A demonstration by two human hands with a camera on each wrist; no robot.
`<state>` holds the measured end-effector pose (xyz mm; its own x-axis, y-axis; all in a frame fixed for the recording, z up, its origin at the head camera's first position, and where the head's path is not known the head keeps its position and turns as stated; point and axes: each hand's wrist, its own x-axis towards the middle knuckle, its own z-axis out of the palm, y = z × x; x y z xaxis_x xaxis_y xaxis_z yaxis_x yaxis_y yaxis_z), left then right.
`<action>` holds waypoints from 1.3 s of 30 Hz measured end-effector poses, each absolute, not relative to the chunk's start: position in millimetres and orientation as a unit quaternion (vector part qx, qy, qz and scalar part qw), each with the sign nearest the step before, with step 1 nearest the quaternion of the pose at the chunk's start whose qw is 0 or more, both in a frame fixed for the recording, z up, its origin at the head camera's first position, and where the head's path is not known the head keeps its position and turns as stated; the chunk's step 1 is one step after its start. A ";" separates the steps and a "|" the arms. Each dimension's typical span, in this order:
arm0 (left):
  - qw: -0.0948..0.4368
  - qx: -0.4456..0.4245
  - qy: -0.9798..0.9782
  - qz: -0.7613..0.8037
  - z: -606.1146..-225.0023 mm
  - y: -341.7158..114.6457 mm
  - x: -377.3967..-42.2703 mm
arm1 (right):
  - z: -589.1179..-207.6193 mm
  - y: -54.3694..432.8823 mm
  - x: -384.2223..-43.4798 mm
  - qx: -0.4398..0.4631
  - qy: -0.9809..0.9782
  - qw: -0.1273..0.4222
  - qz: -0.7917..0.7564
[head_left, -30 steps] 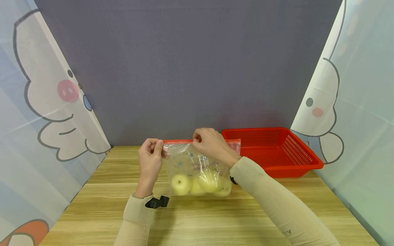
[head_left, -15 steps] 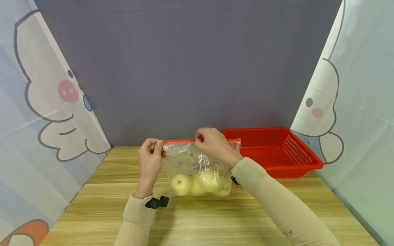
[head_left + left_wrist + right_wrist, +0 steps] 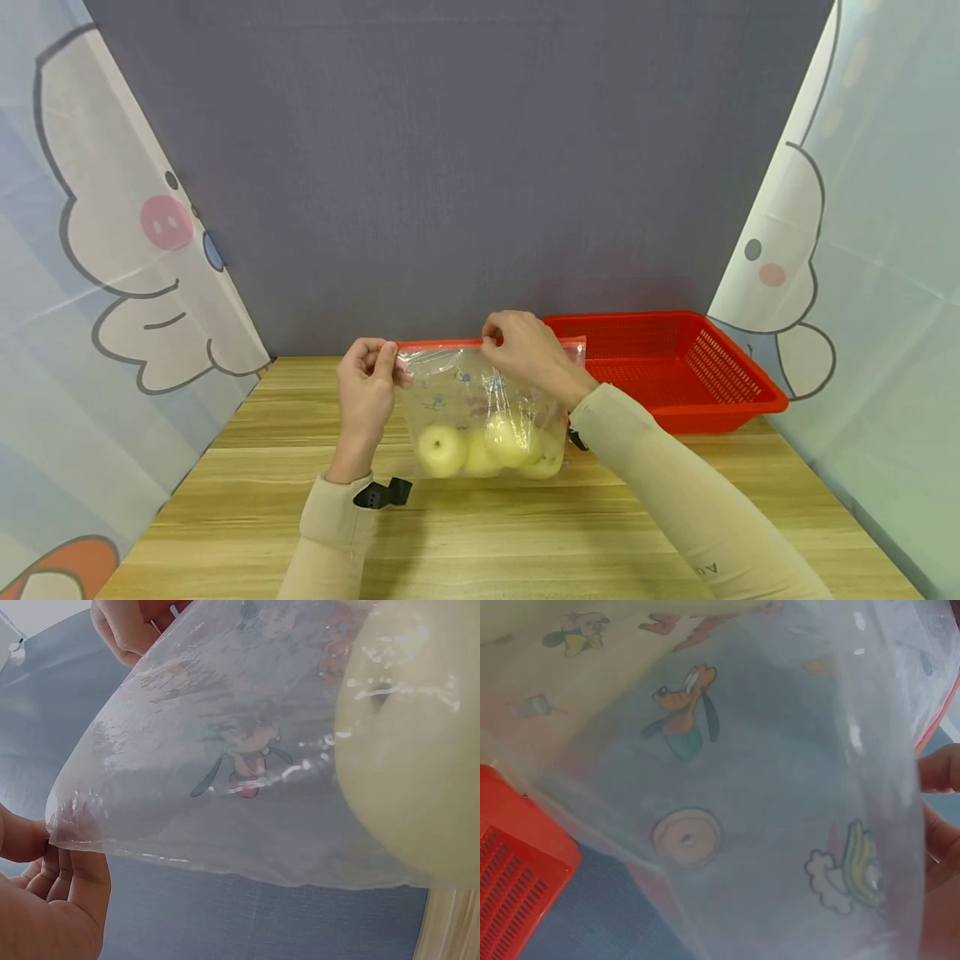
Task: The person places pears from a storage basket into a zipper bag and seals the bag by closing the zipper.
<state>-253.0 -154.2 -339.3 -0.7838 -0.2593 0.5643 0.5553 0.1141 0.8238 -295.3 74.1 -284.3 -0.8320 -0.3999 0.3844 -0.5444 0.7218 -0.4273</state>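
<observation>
A clear zip bag (image 3: 450,392) with a red zip strip along its top and small cartoon prints hangs upright between my hands. Several pale yellow-green apples (image 3: 441,450) lie in its bottom. My left hand (image 3: 365,387) pinches the top left corner between thumb and fingers; the left wrist view shows the same corner held by the left hand (image 3: 56,892). Farther right along the strip, my right hand (image 3: 525,350) pinches the red edge from above. In the right wrist view only some fingers (image 3: 941,769) show beside the printed plastic.
A red perforated plastic basket (image 3: 667,375) stands at the back right, partly behind my right arm. The wooden table (image 3: 480,542) reaches back to a dark grey panel (image 3: 480,167). Cartoon-printed curtains (image 3: 45,375) flank both sides.
My right hand has slid a short way to the right along the red zip strip. The left hand, the apples and the basket have stayed in place.
</observation>
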 end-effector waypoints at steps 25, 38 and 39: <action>0.306 -0.108 -0.676 -0.661 -340.3 -155.5 -253.5 | -284.8 87.9 -292.3 0.244 -0.921 0.139 0.270; 0.310 -0.107 -0.678 -0.658 -339.7 -156.3 -254.5 | -284.3 95.9 -291.6 0.245 -0.920 0.150 0.266; 0.311 -0.107 -0.677 -0.659 -339.8 -156.4 -254.8 | -284.4 96.5 -291.9 0.245 -0.920 0.151 0.267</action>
<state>-254.8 -156.4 -339.8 -0.7841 -0.2643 0.5615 0.5544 0.1084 0.8252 -291.9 96.5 -284.4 -0.8342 -0.3704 0.4086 -0.5317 0.7367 -0.4177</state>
